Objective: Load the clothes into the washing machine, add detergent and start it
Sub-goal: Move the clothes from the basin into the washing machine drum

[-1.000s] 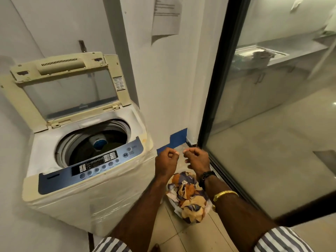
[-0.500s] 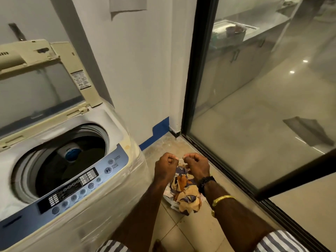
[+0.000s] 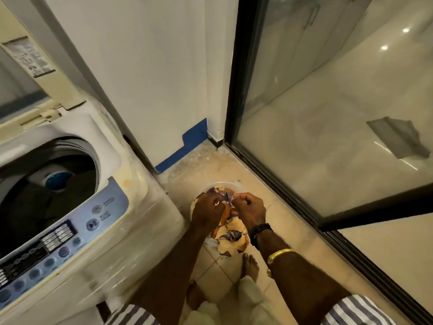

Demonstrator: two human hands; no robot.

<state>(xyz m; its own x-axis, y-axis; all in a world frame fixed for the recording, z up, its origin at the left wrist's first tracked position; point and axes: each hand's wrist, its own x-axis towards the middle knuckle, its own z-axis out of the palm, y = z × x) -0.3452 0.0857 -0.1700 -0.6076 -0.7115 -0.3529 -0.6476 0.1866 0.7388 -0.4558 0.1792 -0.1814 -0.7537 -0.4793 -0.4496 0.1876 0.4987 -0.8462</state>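
Both my hands, left (image 3: 207, 211) and right (image 3: 249, 211), are closed on the cloth (image 3: 230, 233). It looks soft and light, so I should gather the folds.

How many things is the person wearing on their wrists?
2, both on the right arm: a black watch at the wrist and a gold bangle just behind it. The left wrist is bare on the side shown.

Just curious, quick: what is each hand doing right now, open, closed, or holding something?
Left hand: closed, gripping the patterned cloth in the clear tub.
Right hand: closed, gripping the same cloth.
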